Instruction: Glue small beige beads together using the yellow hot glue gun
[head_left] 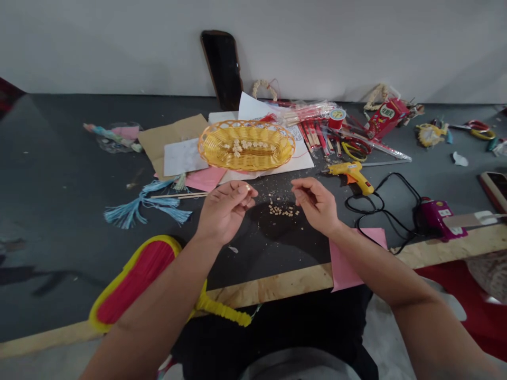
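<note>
Pinched together, the fingers of my left hand (227, 208) hold a small pale piece (248, 187) at their tips. My right hand (317, 203) is raised over the dark table, its thumb and index finger close together; anything between them is too small to make out. On the table between and below the hands lie several small beige bits (283, 210) and fine crumbs. Just beyond the hands stands a yellow woven basket (247, 161) with small pale clusters (237, 148) inside. The two hands are apart.
A yellow glue gun (350, 174) with a black cord lies right of my right hand. Blue tassels (146, 205) and a red-and-yellow fan-shaped object (138, 279) are at the left. Behind are a propped phone (224, 68), a red thread spool (336, 120) and wrapped sticks. Pink paper (348, 264) overhangs the front edge.
</note>
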The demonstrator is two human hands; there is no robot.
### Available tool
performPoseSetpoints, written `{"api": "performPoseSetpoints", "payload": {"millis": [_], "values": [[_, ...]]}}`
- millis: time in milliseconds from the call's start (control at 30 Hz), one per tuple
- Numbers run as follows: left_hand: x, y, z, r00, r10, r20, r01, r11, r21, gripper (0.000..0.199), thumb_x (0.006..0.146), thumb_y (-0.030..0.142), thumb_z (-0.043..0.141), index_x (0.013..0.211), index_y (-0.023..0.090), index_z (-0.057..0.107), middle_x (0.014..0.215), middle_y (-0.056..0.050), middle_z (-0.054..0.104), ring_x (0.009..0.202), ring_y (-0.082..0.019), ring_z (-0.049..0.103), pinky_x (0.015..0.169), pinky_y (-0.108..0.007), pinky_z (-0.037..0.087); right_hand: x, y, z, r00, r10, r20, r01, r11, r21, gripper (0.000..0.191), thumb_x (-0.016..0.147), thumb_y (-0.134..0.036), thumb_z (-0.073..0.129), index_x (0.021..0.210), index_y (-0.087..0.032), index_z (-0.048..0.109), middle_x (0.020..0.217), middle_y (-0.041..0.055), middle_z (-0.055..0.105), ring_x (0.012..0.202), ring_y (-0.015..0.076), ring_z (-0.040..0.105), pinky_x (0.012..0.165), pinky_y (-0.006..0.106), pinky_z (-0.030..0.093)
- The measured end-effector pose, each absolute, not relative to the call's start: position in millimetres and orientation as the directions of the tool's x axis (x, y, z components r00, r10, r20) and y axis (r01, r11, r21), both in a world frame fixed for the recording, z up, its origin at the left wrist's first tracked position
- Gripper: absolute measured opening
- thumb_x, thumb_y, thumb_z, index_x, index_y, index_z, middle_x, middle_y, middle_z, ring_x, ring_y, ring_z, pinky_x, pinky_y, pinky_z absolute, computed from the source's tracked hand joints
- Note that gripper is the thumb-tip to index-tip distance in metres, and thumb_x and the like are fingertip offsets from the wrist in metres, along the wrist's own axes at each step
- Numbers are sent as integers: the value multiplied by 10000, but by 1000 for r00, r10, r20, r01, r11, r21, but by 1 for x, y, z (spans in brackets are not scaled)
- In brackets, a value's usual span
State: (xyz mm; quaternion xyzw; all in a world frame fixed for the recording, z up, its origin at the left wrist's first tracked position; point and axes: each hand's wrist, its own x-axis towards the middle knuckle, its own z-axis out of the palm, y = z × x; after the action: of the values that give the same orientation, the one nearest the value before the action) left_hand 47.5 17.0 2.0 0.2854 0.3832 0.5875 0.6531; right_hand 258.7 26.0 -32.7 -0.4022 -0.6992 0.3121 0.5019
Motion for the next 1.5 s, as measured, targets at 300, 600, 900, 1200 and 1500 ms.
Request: {"api": "performPoseSetpoints", "payload": {"millis": [300,600,900,1200,1500], "values": [[52,14,-3,41,988,-150,-512,150,846,267,571,328,917,675,152,746,655,-35,705,517,-51,478,531,-191,419,269,37,0,-209,887,413,285,459,-842,186,954,-318,546,1070,-201,632,942,32,640,657,85,576,597,236,482],[53,11,-10,90,992,-89,-499,122,858,287,553,350,926,691,164,757,647,-42,719,536,-82,524,539,-216,430,327,22,13,-380,885,268,673,464,-577,164,917,-197,538,993,-189,682,934,62,714,824,177,658,739,311,526],[55,8,-9,143,986,-88,-455,145,879,307,530,366,933,660,159,749,622,-32,712,552,-85,552,565,-212,436,351,2,3,-313,918,242,770,394,-502,186,917,-215,524,1005,-192,686,931,70,710,832,186,668,760,303,529],[56,9,-4,148,986,-73,-490,137,861,190,587,240,875,630,149,713,623,-34,692,526,-75,499,551,-226,429,405,34,0,-132,965,226,978,165,-131,259,884,-224,516,1075,-157,678,1024,147,722,956,295,650,866,414,483],[54,11,-9,143,987,-76,-506,139,851,252,563,289,915,675,151,737,653,-51,705,536,-82,517,545,-230,430,410,68,1,-19,998,-59,1000,17,-24,210,833,-301,565,952,-171,679,876,95,719,721,212,596,595,288,322]]}}
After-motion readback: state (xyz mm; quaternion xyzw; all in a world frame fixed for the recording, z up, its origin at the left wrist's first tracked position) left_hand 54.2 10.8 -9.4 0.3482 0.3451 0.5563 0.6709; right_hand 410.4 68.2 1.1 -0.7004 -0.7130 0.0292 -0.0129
